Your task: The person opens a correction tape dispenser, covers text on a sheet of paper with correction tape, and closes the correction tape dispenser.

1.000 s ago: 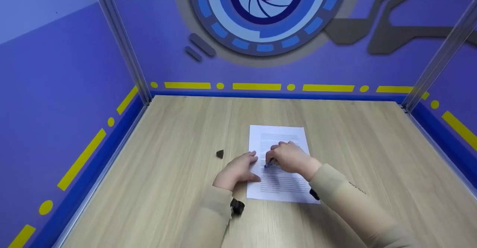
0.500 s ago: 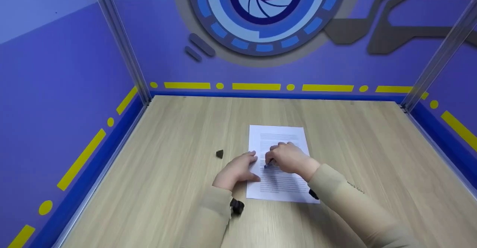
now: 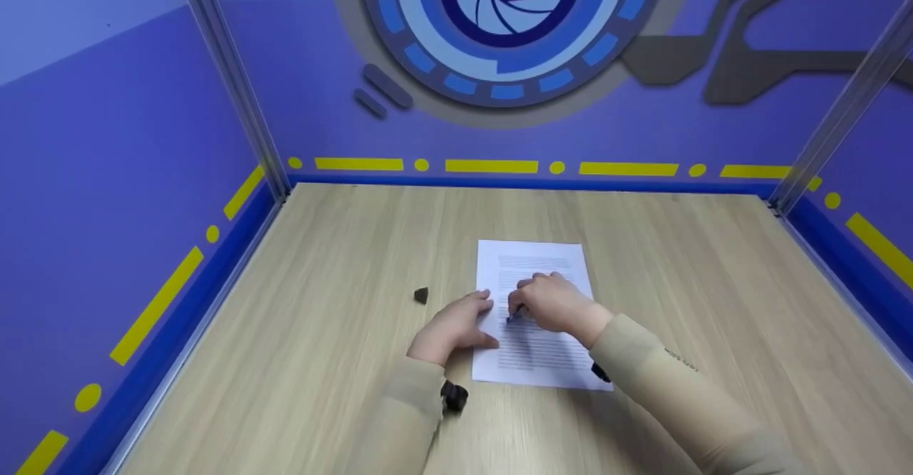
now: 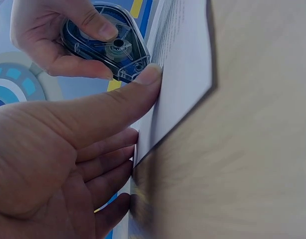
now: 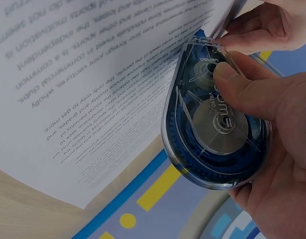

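Observation:
A printed sheet of paper (image 3: 531, 361) lies on the wooden table. My right hand (image 3: 556, 302) grips a clear and dark-blue correction tape dispenser (image 5: 215, 124) between thumb and fingers. The dispenser's blue tip (image 5: 200, 34) meets the printed lines near the sheet's left side. My left hand (image 3: 453, 324) rests on the left edge of the paper, thumb and fingers spread and fairly straight. In the left wrist view, the left thumb (image 4: 108, 104) presses by the sheet's edge, close to the dispenser in the other hand.
A small dark wedge-shaped piece (image 3: 421, 295), perhaps a cap, lies on the table (image 3: 335, 361) left of the paper. Blue-purple panels (image 3: 299, 90) with metal corner posts enclose the table at the back and both sides.

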A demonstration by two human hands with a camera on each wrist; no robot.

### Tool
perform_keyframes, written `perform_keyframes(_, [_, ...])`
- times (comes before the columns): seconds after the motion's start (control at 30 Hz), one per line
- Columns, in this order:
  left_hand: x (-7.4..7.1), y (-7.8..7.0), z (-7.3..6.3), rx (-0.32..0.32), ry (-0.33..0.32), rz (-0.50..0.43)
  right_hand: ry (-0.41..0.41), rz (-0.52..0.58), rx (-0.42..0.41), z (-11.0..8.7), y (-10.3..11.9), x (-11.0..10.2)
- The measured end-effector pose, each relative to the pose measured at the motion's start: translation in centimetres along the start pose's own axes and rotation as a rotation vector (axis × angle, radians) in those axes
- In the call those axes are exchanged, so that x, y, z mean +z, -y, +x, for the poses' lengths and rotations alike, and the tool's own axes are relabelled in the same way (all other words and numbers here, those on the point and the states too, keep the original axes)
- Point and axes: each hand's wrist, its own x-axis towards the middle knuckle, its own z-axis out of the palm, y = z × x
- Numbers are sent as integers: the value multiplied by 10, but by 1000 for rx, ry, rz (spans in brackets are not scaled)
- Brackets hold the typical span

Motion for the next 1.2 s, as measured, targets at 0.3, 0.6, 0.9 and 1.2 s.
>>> perform_keyframes(0.3, [0,0,-1,8,-3,14,-26,-6,-8,-4,-6,1])
perform_keyframes(0.6, [1,1,-1,5,-6,15,-11,0,8,-5,-7,2])
perform_keyframes(0.9, [2,2,1,18,-13,28,-26,13,-9,-8,-11,2])
perform_keyframes(1.2, [1,1,-1,11,-6,-9,-30,10,-12,-12,-14,2])
